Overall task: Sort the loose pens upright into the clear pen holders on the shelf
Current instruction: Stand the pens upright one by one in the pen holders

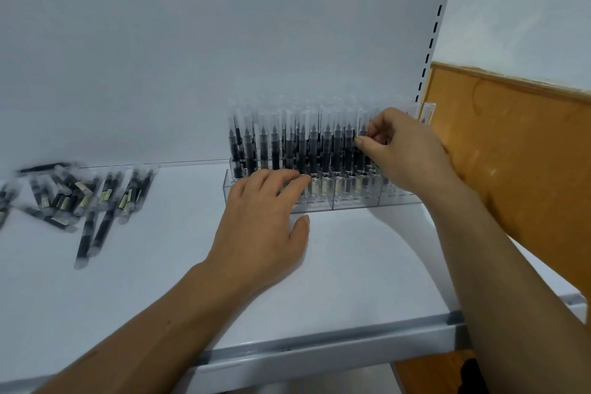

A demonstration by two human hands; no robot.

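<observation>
Clear pen holders [355,201] stand at the back right of the white shelf [160,281], packed with several upright black pens [287,144] with clear caps. My left hand [262,217] lies flat against the holders' front wall, fingers straight and touching it. My right hand [403,150] is at the right end of the row, thumb and fingers pinching one upright pen [363,133] among the others. A heap of loose pens [80,198] lies flat on the shelf at the far left, blurred.
The white back panel [192,57] rises right behind the holders. A slotted metal upright [438,19] marks the shelf's right end, with an orange-brown board [518,153] beyond it. The shelf's grey front rail [319,349] runs along the near edge.
</observation>
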